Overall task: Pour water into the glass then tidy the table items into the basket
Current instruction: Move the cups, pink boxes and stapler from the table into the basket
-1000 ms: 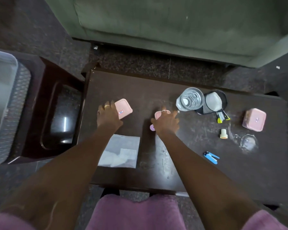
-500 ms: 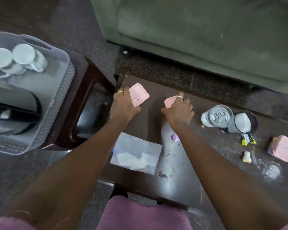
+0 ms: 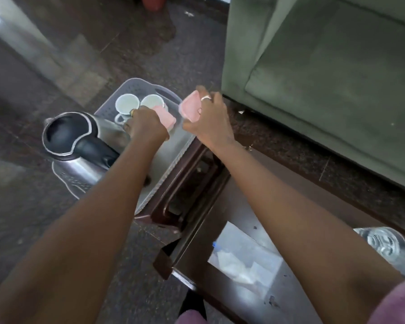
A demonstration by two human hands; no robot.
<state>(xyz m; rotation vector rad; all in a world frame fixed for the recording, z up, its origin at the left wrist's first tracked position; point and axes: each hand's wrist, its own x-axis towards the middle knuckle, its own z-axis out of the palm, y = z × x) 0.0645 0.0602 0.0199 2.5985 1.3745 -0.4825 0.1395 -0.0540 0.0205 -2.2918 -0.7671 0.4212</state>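
My left hand (image 3: 147, 125) is shut on a pink box (image 3: 167, 118), held low inside the grey basket (image 3: 173, 160) beside two white cups (image 3: 126, 104). A second pink box (image 3: 190, 108) is gripped in my right hand (image 3: 209, 121), which hovers over the basket's right rim. A steel kettle (image 3: 73, 146) with a black lid stands in the basket's near left part. The glass of water (image 3: 384, 245) is at the right edge on the dark table (image 3: 220, 265).
The basket rests on a dark brown stool (image 3: 192, 183) left of the table. A clear plastic bag (image 3: 246, 258) with white paper lies on the table near me. A green sofa (image 3: 325, 78) stands behind.
Both hands lifted the pink boxes off the table and carried them left to the basket. The view swung left, so most table items left the frame.
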